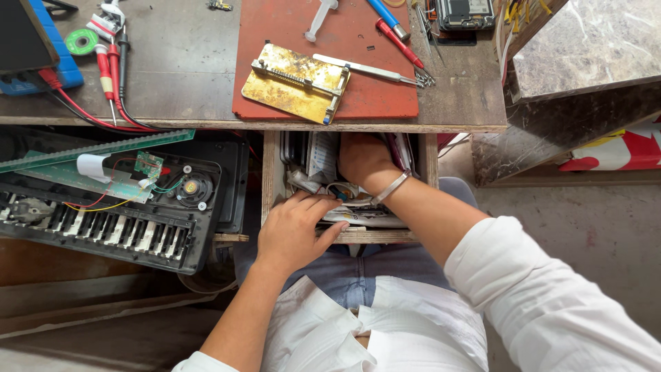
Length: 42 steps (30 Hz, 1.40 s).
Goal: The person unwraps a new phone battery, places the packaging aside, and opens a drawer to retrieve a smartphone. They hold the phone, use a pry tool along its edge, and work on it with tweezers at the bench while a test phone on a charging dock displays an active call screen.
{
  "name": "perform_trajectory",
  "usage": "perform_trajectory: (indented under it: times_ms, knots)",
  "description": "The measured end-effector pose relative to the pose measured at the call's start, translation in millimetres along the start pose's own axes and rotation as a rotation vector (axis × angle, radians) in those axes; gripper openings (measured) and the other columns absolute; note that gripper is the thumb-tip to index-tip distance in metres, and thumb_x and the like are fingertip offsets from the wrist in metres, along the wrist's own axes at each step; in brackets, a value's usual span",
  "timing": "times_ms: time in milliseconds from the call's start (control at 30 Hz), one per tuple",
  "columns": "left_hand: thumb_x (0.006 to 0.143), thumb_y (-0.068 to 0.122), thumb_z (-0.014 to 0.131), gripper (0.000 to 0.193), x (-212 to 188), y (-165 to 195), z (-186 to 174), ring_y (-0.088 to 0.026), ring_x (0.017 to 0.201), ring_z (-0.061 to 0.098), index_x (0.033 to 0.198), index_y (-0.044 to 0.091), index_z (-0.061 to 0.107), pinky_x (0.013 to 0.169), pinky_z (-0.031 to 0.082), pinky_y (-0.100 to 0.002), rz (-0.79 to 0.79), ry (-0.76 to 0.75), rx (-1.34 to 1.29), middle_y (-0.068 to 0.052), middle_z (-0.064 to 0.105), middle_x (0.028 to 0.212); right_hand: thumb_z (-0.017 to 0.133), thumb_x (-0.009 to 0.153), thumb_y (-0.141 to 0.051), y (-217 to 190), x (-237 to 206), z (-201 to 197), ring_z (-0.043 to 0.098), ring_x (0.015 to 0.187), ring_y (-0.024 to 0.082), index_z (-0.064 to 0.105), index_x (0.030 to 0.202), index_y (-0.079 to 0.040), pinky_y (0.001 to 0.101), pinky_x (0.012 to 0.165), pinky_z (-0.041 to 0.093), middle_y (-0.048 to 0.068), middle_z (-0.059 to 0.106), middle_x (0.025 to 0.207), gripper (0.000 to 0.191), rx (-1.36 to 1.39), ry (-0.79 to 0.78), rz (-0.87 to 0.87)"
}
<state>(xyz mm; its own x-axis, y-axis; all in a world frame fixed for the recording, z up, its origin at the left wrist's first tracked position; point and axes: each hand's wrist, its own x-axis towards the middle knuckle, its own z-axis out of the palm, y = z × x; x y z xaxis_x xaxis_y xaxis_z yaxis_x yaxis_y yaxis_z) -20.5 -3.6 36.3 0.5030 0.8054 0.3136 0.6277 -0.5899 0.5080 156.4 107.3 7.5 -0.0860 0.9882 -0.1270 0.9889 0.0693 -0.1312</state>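
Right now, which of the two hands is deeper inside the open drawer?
The right hand, the one with the metal bracelet: it reaches far in under the tabletop, while the left hand rests near the drawer front.

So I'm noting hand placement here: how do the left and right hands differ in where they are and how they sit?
The left hand lies at the open drawer's front, fingers spread flat over the papers; the right hand reaches deeper, partly hidden under the desk edge. The right wrist wears a metal bangle; the left wrist is bare. Both are inside the same drawer.
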Motion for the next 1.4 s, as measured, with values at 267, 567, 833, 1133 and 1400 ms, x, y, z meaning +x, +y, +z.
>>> perform_trajectory:
  times_ms: [267,567,833,1133,1400]
  knots:
    - [0.084,0.04,0.076,0.035,0,0,2,-0.024,0.098,0.068,0.109,0.016,0.076,0.081,0.055,-0.041,0.012,0.004,0.02,-0.001,0.076,0.105,0.077,0.082,-0.045,3,-5,-11,0.061,0.116,0.042,0.061,0.128,0.0,0.0482,0.094,0.051,0.025,0.063,0.126,0.067,0.239,0.111,0.056]
    - [0.085,0.039,0.076,0.036,2,-1,0,-0.025,0.102,0.068,0.111,0.014,0.075,0.084,0.055,-0.041,-0.008,0.0,0.006,-0.002,0.075,0.11,0.083,0.074,-0.02,19,-37,-17,0.071,0.091,0.036,0.066,0.104,0.002,0.0416,0.082,0.057,0.02,0.071,0.098,0.04,0.663,0.234,0.123]
    - [0.084,0.04,0.076,0.037,4,0,2,-0.025,0.104,0.068,0.11,0.013,0.074,0.085,0.055,-0.04,-0.027,-0.019,0.021,-0.001,0.075,0.116,0.08,0.079,-0.004,43,-80,-24,0.072,0.084,0.021,0.064,0.117,0.002,0.034,0.075,0.057,0.015,0.07,0.111,0.042,0.831,0.379,0.158]
    - [0.085,0.041,0.074,0.04,3,0,3,-0.025,0.104,0.067,0.113,0.012,0.074,0.086,0.054,-0.041,-0.058,-0.052,0.024,-0.001,0.074,0.119,0.064,0.09,0.005,97,-131,-26,0.06,0.124,0.019,0.038,0.15,-0.001,0.0309,0.102,0.051,0.019,0.06,0.136,0.065,1.509,0.224,0.138]
    - [0.084,0.041,0.074,0.042,4,-1,4,-0.026,0.108,0.066,0.115,0.013,0.073,0.089,0.053,-0.042,-0.047,-0.031,0.053,-0.004,0.073,0.118,0.054,0.097,-0.007,111,-170,-16,0.065,0.108,0.02,0.043,0.15,0.003,0.0346,0.087,0.056,0.014,0.061,0.131,0.056,2.021,-0.112,0.348]
